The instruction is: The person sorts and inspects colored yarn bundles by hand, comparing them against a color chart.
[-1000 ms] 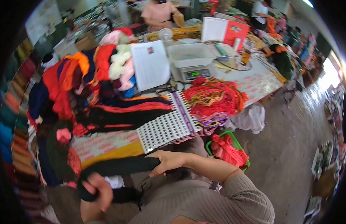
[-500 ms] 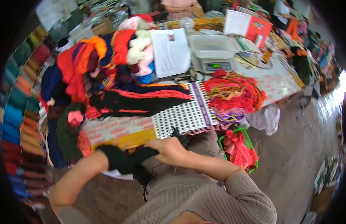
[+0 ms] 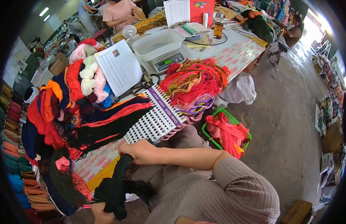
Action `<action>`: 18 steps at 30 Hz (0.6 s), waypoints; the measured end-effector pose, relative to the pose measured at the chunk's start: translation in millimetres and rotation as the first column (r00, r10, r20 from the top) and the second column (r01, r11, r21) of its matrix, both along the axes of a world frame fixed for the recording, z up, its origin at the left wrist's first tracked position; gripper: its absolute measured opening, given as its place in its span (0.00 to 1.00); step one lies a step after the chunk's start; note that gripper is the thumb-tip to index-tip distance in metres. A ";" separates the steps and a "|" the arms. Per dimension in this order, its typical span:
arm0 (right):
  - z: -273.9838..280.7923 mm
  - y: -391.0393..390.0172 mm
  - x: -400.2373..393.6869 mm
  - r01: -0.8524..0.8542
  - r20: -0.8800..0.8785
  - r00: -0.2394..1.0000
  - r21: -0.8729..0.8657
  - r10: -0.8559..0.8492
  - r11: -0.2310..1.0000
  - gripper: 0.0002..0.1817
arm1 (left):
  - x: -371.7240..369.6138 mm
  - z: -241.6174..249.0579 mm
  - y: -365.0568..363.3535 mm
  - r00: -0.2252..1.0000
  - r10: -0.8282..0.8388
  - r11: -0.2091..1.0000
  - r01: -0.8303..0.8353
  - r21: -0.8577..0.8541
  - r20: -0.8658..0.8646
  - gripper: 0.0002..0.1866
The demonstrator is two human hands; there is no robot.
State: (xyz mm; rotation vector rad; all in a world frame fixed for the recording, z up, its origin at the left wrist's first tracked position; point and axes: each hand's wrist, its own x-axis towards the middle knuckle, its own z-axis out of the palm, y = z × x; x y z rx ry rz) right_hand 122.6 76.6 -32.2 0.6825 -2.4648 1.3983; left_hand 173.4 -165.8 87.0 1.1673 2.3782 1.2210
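Note:
A hank of black yarn [image 3: 112,186] stretches between my two hands above my lap, its loose ends hanging beside my leg. At its upper end, my right hand [image 3: 140,152] is closed around the yarn near the table's front edge. My left hand [image 3: 102,212] grips the lower end at the bottom left, with some fingers hidden by the strands. Just beyond my right hand is a white perforated card [image 3: 152,121] with a purple strip. Black and coral yarn strands [image 3: 102,130] run leftward from the card across the table.
Red and multicoloured yarn [image 3: 197,82] is heaped right of the card. Behind lie scissors [image 3: 147,80], a printed sheet [image 3: 118,67] and a scale [image 3: 167,61] bearing a plastic tub [image 3: 158,43]. A green basket [image 3: 206,128] stands on the floor. Another person [image 3: 118,15] sits across the table.
My view has swung to the right. My left hand has dropped lower and nearer my body, and the black yarn now stretches lengthwise between my hands.

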 end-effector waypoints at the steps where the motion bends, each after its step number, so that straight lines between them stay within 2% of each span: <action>1: -4.3 3.2 0.2 0.010 0.009 1.000 0.054 -0.010 0.998 0.19 | 4.6 -0.7 -14.6 0.971 0.118 0.992 -0.126 -0.025 -0.207 0.07; 2: -3.8 11.2 4.0 0.017 0.082 0.996 0.009 -0.018 1.000 0.19 | 11.2 -1.2 -28.2 0.886 0.221 0.967 -0.253 -0.025 -0.408 0.05; 3: -12.3 20.1 2.2 0.060 0.126 0.990 0.063 -0.068 0.996 0.19 | 15.0 8.6 -27.6 0.887 0.316 0.944 -0.331 0.014 -0.336 0.04; 4: -18.2 28.0 2.5 0.100 0.167 0.979 0.119 -0.119 0.988 0.19 | 17.4 17.0 -30.6 0.835 0.286 0.953 -0.300 0.046 -0.470 0.05; 5: -22.1 33.1 9.4 0.090 0.200 0.974 0.085 -0.106 0.992 0.19 | 19.5 26.9 -33.3 0.760 0.258 0.961 -0.265 0.079 -0.597 0.05; 6: -19.5 34.1 15.5 0.084 0.189 0.978 0.048 -0.092 0.995 0.19 | 26.6 48.4 -22.3 0.749 0.225 0.953 -0.304 -0.021 -0.623 0.06; 7: -7.2 34.8 25.3 0.078 0.186 0.979 0.009 -0.078 0.997 0.19 | 23.2 48.7 -28.7 0.710 0.220 0.945 -0.325 -0.035 -0.669 0.04; 8: 7.0 40.3 32.3 -0.010 0.303 0.953 -0.006 0.011 1.000 0.24 | 22.8 47.1 -31.0 0.719 0.214 0.947 -0.319 -0.041 -0.661 0.04; 10: 25.9 46.9 40.2 -0.200 0.062 0.975 -0.172 0.213 0.965 0.37 | 17.7 46.6 -26.5 0.694 0.536 0.830 -0.537 0.149 -0.481 0.09; 12: 55.0 52.2 47.8 -0.481 -0.117 0.877 -0.243 0.467 0.842 0.48 | 9.6 51.3 -13.6 0.892 0.325 0.945 -0.322 0.062 -0.316 0.12; 13: 68.8 46.2 54.5 -0.514 -0.114 0.857 -0.262 0.503 0.817 0.50 | 8.8 42.4 15.5 0.904 0.420 0.904 -0.409 0.127 -0.078 0.10; 14: 77.4 40.3 62.5 -0.542 -0.116 0.839 -0.277 0.532 0.794 0.51 | 2.5 43.8 46.8 0.915 -0.021 0.999 0.037 0.032 -0.403 0.09; 15: 78.3 37.9 65.9 -0.555 -0.070 0.819 -0.350 0.570 0.755 0.48 | -0.2 37.8 56.5 0.906 -0.048 0.996 0.073 0.043 -0.420 0.09; 16: 73.5 38.3 67.7 -0.552 -0.073 0.822 -0.345 0.565 0.759 0.48 | -7.2 36.9 61.9 0.893 -0.087 0.990 0.128 0.064 -0.442 0.10; 17: 64.7 41.2 68.6 -0.498 0.032 0.832 -0.399 0.554 0.770 0.46 | -15.0 35.8 66.9 0.877 -0.123 0.980 0.181 0.084 -0.465 0.10; 18: 60.1 45.1 70.5 -0.436 0.139 0.828 -0.448 0.543 0.780 0.44 | -22.3 27.1 73.4 0.822 -0.119 0.962 0.233 0.138 -0.557 0.15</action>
